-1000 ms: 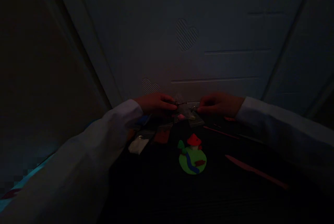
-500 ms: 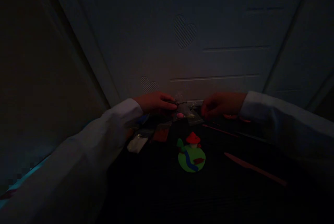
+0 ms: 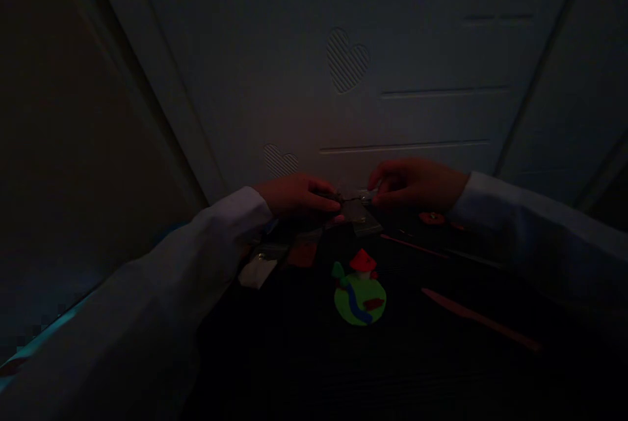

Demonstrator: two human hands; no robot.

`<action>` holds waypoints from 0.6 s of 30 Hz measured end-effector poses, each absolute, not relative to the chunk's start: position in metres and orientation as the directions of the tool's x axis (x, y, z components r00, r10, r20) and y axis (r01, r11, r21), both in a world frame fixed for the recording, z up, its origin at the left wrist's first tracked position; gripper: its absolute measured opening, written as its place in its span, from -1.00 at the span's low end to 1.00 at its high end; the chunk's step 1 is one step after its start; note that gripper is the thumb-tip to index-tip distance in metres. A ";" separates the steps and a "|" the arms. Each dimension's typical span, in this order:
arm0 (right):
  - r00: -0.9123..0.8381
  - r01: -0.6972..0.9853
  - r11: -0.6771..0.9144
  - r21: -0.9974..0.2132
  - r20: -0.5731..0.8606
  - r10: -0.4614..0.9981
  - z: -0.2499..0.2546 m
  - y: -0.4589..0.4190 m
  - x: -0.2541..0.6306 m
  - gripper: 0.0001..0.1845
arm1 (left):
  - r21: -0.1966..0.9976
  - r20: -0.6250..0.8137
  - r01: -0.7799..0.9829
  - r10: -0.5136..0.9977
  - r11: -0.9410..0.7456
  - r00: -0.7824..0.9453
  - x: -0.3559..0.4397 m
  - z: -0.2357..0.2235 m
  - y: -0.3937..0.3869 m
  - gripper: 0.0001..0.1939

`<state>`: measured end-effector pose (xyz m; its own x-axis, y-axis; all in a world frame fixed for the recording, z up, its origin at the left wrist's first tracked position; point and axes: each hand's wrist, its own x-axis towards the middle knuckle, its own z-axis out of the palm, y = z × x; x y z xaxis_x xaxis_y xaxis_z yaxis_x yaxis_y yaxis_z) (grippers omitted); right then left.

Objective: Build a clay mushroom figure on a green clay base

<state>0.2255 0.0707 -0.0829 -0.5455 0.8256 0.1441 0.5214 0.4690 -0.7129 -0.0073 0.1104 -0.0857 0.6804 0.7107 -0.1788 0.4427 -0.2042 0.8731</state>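
The scene is very dark. At the back of the table, my left hand (image 3: 301,193) is closed on a thin dark strand (image 3: 350,199) that pokes out to the right past its fingertips. Across from it, my right hand (image 3: 417,184) has thumb and fingertips apart, close to a clear plastic bag (image 3: 366,195); no held thing shows in it. A small zip bag (image 3: 366,219) lies below the gap between the hands. Nearer to me sits a round green clay piece (image 3: 360,303) with a blue band, a red cone-topped figure (image 3: 363,261) and a green lump.
Left of the clay piece lie a bag of white material (image 3: 258,270) and a bag of reddish material (image 3: 303,252). A pink modelling knife (image 3: 481,319) and a thin pink tool (image 3: 415,246) are to the right. Behind stands a panel with hearts (image 3: 347,60).
My right hand has risen slightly and moved left toward the plastic bag, its thumb and fingers spreading. My left hand has shifted a little to the right.
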 end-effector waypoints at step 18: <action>-0.504 0.454 0.352 -0.818 0.090 0.859 -0.085 0.071 0.222 -0.82 | 0.854 -0.173 0.463 0.709 -0.238 0.684 -0.003 -0.085 0.108 -0.77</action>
<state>0.2221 0.0714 -0.0846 -0.5038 0.8591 0.0901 0.4542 0.3522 -0.8183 -0.0035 0.1076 -0.0845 0.6837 0.7089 -0.1730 0.4627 -0.2378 0.8540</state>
